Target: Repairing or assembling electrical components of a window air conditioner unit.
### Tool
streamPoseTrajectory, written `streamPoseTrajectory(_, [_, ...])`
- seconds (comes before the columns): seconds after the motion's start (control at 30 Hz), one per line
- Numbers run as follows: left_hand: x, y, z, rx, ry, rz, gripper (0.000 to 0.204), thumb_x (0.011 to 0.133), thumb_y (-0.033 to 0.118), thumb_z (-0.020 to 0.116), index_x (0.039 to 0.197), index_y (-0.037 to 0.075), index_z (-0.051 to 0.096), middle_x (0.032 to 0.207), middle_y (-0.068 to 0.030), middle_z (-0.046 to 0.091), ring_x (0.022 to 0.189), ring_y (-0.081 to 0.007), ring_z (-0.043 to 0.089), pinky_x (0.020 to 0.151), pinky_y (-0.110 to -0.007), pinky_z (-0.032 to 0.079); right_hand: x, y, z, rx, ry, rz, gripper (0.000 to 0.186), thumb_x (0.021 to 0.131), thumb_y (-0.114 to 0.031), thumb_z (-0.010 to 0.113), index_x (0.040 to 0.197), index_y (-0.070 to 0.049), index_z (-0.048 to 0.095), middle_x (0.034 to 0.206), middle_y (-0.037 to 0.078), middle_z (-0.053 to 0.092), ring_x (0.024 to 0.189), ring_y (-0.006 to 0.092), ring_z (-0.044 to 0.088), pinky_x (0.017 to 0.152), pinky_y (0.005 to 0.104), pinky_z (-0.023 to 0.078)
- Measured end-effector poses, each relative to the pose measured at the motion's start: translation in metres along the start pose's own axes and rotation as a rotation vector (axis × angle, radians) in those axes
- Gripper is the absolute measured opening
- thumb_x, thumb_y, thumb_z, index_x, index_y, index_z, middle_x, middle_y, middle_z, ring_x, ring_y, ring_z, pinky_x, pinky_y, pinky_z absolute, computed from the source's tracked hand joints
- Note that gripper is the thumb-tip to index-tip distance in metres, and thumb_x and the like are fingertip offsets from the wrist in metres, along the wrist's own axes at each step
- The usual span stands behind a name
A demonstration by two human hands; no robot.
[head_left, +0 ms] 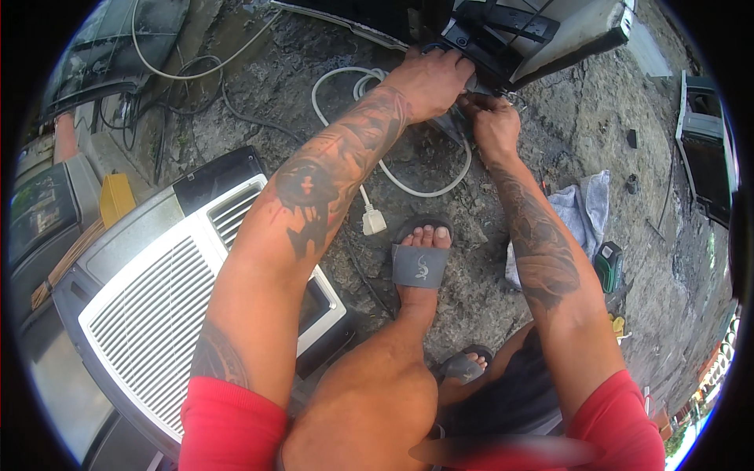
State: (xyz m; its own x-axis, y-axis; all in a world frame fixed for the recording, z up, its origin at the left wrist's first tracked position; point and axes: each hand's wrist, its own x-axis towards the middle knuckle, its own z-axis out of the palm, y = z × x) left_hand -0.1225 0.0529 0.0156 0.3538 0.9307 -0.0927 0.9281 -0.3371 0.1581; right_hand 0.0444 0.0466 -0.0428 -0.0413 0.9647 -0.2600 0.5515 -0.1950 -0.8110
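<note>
At the top centre, my left hand (440, 82) reaches to the lower edge of a black housing (503, 35) on an opened appliance. Its fingers curl closed around something that I cannot make out. Just right of it and lower, my right hand (493, 128) has its fingers pressed together beneath the same housing; what they pinch is hidden. A white power cord (416, 191) loops on the ground below both hands, one end rising toward them. Its pale plug (373, 221) lies on the concrete. A white panel (577, 39) leans out beside the housing.
An air conditioner with a white louvred front (149, 314) lies at the left. By my right forearm are a grey cloth (585, 206) and a green-and-black tool battery (608, 265). A dark frame (705, 149) stands far right. My sandalled foot (422, 263) is on rough concrete.
</note>
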Motion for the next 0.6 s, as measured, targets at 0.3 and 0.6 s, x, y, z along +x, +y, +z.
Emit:
streamPoseTrajectory(0.3, [-0.006, -0.001, 0.009, -0.249, 0.1, -0.015, 0.041, 0.096, 0.032, 0.058, 0.131, 0.013, 0.051, 0.13, -0.0115, 0.055, 0.127, -0.0325, 0.052, 0.108, -0.064, 0.035, 0.0, 0.003, 0.013, -0.187, 0.11, -0.234, 0.027, 0.085, -0.028, 0.07, 0.095, -0.004, 0.076, 0.102, 0.019, 0.069, 0.097, 0.0383, 0.066, 0.086, 0.042, 0.05])
streamPoseTrajectory(0.6, [-0.003, 0.021, 0.004, -0.141, 0.085, -0.13, 0.034, 0.09, 0.037, 0.061, 0.121, 0.024, 0.058, 0.125, -0.0067, 0.056, 0.127, -0.0312, 0.05, 0.109, -0.077, 0.019, 0.002, 0.012, 0.014, -0.192, 0.141, -0.306, 0.021, 0.085, -0.021, 0.064, 0.089, -0.002, 0.073, 0.097, 0.017, 0.065, 0.093, 0.0388, 0.064, 0.082, 0.0433, 0.051])
